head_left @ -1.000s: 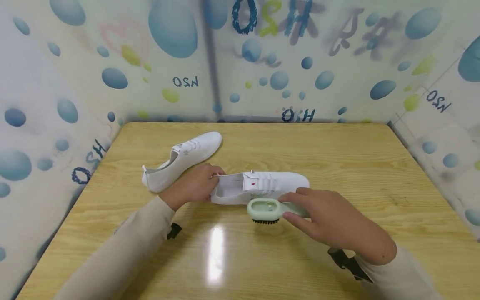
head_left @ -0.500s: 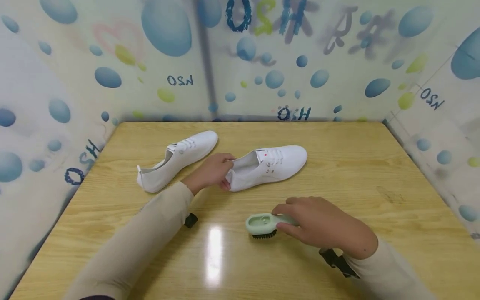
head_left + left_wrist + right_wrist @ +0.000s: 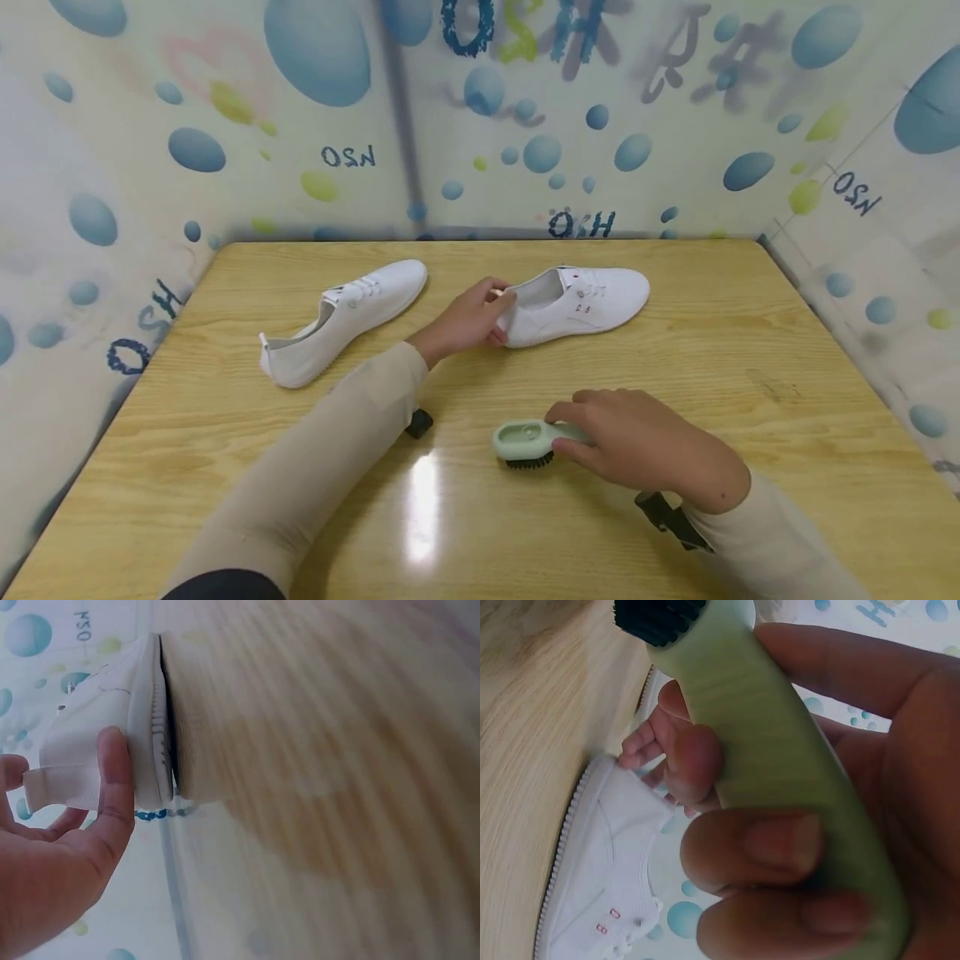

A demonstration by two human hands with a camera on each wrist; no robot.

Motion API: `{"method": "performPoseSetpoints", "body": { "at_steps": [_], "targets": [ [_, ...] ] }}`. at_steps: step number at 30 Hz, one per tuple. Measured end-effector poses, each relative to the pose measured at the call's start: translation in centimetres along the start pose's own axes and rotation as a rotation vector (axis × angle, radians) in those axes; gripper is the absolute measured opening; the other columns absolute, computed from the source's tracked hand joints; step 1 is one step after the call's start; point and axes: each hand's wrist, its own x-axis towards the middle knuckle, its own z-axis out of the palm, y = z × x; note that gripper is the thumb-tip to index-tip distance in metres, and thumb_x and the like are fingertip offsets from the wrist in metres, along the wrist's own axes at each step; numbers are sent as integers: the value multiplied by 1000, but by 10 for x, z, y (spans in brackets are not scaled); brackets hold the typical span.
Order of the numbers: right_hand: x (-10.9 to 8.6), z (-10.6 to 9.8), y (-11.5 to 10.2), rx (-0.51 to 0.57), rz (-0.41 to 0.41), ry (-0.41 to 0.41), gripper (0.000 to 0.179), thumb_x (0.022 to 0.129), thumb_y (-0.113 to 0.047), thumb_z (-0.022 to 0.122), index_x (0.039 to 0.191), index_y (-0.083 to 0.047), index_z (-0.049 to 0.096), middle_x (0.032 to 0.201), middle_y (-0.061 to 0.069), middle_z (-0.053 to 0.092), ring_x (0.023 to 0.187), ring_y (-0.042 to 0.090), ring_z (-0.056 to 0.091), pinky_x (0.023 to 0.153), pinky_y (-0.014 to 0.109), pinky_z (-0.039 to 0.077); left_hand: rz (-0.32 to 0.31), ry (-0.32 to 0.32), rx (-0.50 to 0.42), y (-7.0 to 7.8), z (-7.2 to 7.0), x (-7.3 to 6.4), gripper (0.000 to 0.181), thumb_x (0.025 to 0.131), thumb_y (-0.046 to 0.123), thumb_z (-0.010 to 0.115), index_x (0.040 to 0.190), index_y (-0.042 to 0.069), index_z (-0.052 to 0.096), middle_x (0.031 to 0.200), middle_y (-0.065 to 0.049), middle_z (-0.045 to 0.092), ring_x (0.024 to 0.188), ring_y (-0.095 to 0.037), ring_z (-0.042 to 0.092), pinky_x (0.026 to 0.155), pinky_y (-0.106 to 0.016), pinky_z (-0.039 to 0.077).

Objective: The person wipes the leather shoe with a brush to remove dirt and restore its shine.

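Toward the back of the table, my left hand (image 3: 471, 317) grips the heel of a white lace-up shoe (image 3: 600, 304), whose toe points right. In the left wrist view the thumb and fingers of that hand (image 3: 71, 855) are around the shoe's heel (image 3: 97, 750). Nearer the front, my right hand (image 3: 637, 442) holds a pale green brush (image 3: 523, 440) by its handle, dark bristles down, apart from the shoe. Its fingers wrap the green handle (image 3: 772, 750) in the right wrist view. A second white shoe (image 3: 345, 321) lies on the left, untouched.
The wooden table (image 3: 675, 358) ends at patterned walls (image 3: 517, 125) at the back and both sides. A bright light reflection (image 3: 422, 508) lies on its front part. Dark straps (image 3: 671, 521) show at the wrists.
My left hand has carried the held shoe away from me and to the right, to the table's back part. The right hand with the brush has drawn back from the shoe toward the front.
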Motion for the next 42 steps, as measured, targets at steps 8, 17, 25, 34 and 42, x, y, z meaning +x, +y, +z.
{"method": "performPoseSetpoints", "body": {
  "at_steps": [8,17,25,34,42],
  "targets": [
    [1,-2,0,1,-1,2,25,97,-34,65,119,-22,68,97,-6,65,73,6,52,65,33,47,14,-15,58,2,1,5,55,103,37,51,152,20,33,144,-8,47,92,-19,68,85,-36,56],
    [3,-1,1,-2,16,-2,26,98,-35,64,121,-23,68,99,-6,66,74,5,54,67,34,48,62,42,280,5,-25,-35,49,104,35,49,150,21,37,142,-11,52,103,-25,70,84,-39,55],
    [-1,-4,4,-23,38,15,29,99,-37,61,123,-23,66,102,-6,66,77,6,55,69,35,49,158,187,512,7,-63,-99,41,104,31,52,143,19,48,136,-8,58,104,-24,66,81,-40,55],
    [-2,-6,3,-35,12,37,32,99,-38,61,125,-20,66,106,-3,67,82,7,58,71,38,51,115,478,697,-28,-127,-162,62,95,35,67,146,8,45,137,-22,54,124,-43,48,99,-64,36],
    [-3,-7,1,-29,26,19,33,99,-38,62,127,-20,65,109,-3,68,89,10,62,77,41,53,-237,288,721,-72,-168,-182,113,79,72,69,156,3,22,140,-32,47,118,-47,53,90,-64,43]
  ]
}}
